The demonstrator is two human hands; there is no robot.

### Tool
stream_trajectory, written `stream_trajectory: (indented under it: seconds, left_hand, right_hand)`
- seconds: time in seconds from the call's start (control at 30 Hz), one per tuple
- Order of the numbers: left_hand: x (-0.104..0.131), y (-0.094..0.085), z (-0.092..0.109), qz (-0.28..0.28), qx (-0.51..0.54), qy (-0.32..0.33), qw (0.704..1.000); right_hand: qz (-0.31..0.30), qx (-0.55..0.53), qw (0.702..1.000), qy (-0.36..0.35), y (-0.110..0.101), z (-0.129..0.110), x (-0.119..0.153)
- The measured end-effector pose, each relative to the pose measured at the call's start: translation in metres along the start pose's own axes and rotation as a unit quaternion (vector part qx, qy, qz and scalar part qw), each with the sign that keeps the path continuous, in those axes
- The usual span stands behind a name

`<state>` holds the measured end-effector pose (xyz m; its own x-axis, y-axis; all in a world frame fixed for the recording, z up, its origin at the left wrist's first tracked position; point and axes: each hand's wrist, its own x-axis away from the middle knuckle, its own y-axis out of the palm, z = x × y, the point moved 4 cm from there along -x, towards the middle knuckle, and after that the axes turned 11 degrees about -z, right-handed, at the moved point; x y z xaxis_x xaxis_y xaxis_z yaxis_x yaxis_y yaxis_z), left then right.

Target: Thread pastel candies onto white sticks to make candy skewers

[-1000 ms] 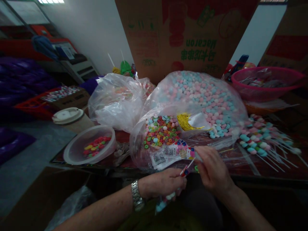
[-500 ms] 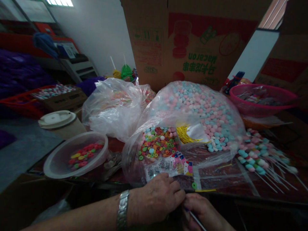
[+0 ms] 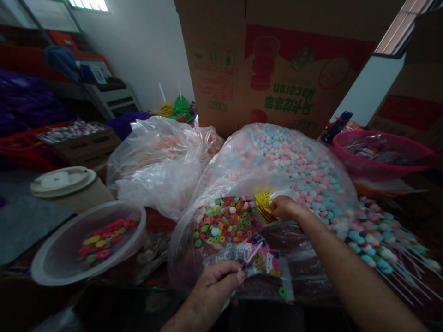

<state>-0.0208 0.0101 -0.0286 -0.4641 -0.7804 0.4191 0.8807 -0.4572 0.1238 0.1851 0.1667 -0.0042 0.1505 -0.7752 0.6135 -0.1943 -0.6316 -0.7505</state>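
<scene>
My left hand is closed in a pinch near the table's front edge. Between its thumb and fingers is a candy stick in a clear wrapper, its white stick poking up to the right and purple-printed film bunched at its base. The wrapped part under the hand is mostly hidden. Farther in, my right hand has its fingers closed at the pile of gold twist ties; how many it grips is hidden. Left of the ties lie colourful ring candies. Printed wrappers lie just beyond my left hand.
A big clear bag of pastel candies fills the middle. Skewered candies lie at right, below a pink basket. A translucent bowl and a lidded bucket stand left. A cardboard box rises behind.
My hands, together at the table edge before, have parted. The right has reached forward to the gold ties; the left keeps the candy stick, whose stick now points up and away.
</scene>
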Motion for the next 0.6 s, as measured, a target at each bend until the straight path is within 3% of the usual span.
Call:
stream_trajectory:
  seconds: [0.2,0.43,0.5,0.6]
  left_hand:
    - [0.004,-0.009,0.004,0.021,0.068,0.006,0.997]
    - [0.004,-0.007,0.003,0.043,0.089,0.014,0.995]
    - [0.005,-0.007,0.006,0.057,0.094,0.017,0.994]
    - [0.005,-0.001,0.013,0.067,0.108,0.036,0.991]
  right_hand:
    - [0.023,0.014,1.0,-0.005,-0.005,0.013,0.014]
    - [0.161,-0.025,0.985,-0.058,-0.016,0.018,0.035]
    - [0.194,-0.048,0.977,-0.079,-0.008,0.012,0.057]
    - [0.197,-0.109,0.96,-0.17,0.027,-0.014,0.1]
